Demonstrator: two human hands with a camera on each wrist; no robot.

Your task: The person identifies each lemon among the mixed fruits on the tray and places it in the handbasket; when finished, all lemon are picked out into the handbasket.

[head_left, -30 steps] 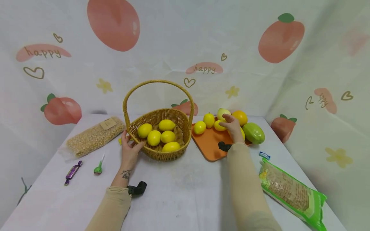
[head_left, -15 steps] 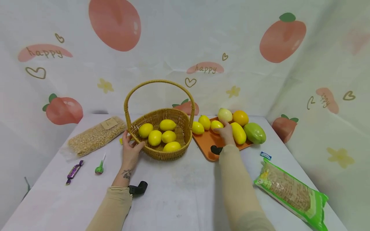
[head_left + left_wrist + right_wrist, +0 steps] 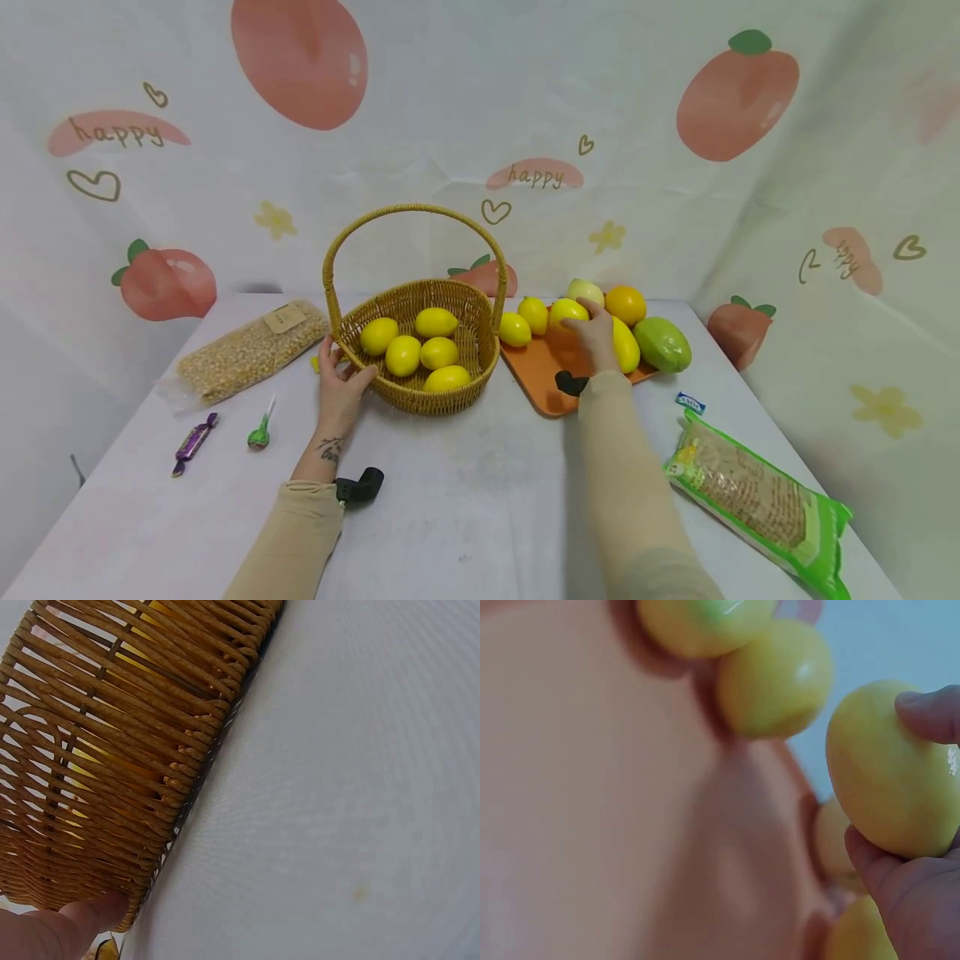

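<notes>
A wicker basket (image 3: 450,397) with a tall handle stands mid-table and holds several yellow lemons (image 3: 402,354). My left hand (image 3: 339,385) grips its left rim; the left wrist view shows a fingertip (image 3: 71,922) against the basket's woven wall (image 3: 112,772). An orange tray (image 3: 538,372) to the right carries more lemons (image 3: 514,329), an orange (image 3: 626,304), a pale fruit (image 3: 585,290), a long yellow fruit (image 3: 625,345) and a green mango (image 3: 662,344). My right hand (image 3: 596,332) pinches one lemon (image 3: 567,312) just above the tray; in the right wrist view this lemon (image 3: 889,776) sits between fingers and thumb.
A bag of grain (image 3: 243,352) lies at the left, with a purple candy (image 3: 193,440) and a green lollipop (image 3: 259,433) nearer me. A green packet (image 3: 757,495) lies at the right front, with a small blue wrapper (image 3: 690,403) behind it. Printed backdrop closes off the back and sides.
My right hand dropped onto a lemon on the tray, closed its fingers round it and has lifted it slightly. The left hand stayed on the basket rim.
</notes>
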